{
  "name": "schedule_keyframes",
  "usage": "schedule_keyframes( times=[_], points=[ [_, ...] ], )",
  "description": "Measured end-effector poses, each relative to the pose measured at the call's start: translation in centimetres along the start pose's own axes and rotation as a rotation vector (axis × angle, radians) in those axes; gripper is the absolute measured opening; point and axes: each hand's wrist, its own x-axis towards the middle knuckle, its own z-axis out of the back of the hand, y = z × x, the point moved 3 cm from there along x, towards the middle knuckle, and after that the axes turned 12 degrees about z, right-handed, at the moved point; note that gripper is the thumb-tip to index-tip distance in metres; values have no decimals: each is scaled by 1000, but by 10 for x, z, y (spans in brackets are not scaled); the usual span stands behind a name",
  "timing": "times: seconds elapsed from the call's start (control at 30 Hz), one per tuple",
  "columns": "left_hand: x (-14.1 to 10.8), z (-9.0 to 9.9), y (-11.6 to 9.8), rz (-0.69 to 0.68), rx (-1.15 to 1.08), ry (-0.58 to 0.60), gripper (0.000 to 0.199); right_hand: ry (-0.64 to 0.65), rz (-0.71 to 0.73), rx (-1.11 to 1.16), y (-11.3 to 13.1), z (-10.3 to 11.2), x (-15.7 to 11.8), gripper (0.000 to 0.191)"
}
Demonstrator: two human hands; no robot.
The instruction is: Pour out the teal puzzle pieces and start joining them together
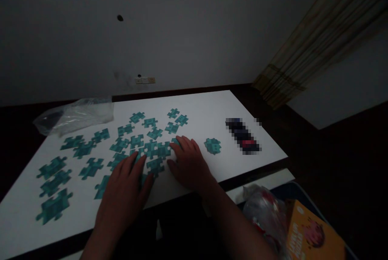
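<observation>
A white rectangular board (194, 110) lies on a dark tabletop (318, 151), below a grey wall with a small switch plate (144, 80) at the far side. A woven blind (291, 45) hangs at far right.

Flat teal jigsaw pieces (119, 144) are scattered across the left and centre of the board, with a printed, thin card surface and rounded tabs and sockets. A joined row of pieces (157, 149) lies between the hands and slightly farther away, its long axis running roughly left to right. One separate piece (155, 166) lies directly between the hands. A compact joined cluster (212, 146) sits just beyond the right hand, toward the right.

Left hand (124, 195): open, palm down, fingers spread, with the fingertips (136, 161) at the near edge of the joined row. Right hand (190, 163): open, palm down, with the fingers (182, 144) at the row's right end. Neither hand grips a piece.

A crumpled clear plastic bag (72, 116) lies at the far left corner of the board. A pixelated dark object (242, 134) lies at right. Beyond the near right edge are a second plastic bag (263, 211) and an orange box (312, 231)
</observation>
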Motion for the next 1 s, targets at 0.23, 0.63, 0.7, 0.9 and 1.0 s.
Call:
schedule_keyframes(
  times=[0.23, 0.63, 0.7, 0.9, 1.0],
  points=[
    [2, 1, -2, -17, 17, 16, 60, -36, 7, 5, 0, 0, 1, 51],
    [1, -13, 4, -32, 3, 19, 60, -116, 63, 47, -3, 3, -1, 40],
    [2, -13, 3, -30, -6, 27, 60, -140, 79, 66, -7, 1, 0, 37],
    [3, -11, 2, -19, 9, 57, 60, -191, 101, 99, -15, -5, -1, 33],
    [2, -9, 0, -27, 30, 58, 58, -193, 103, 109, -16, -5, -1, 31]
  ],
)
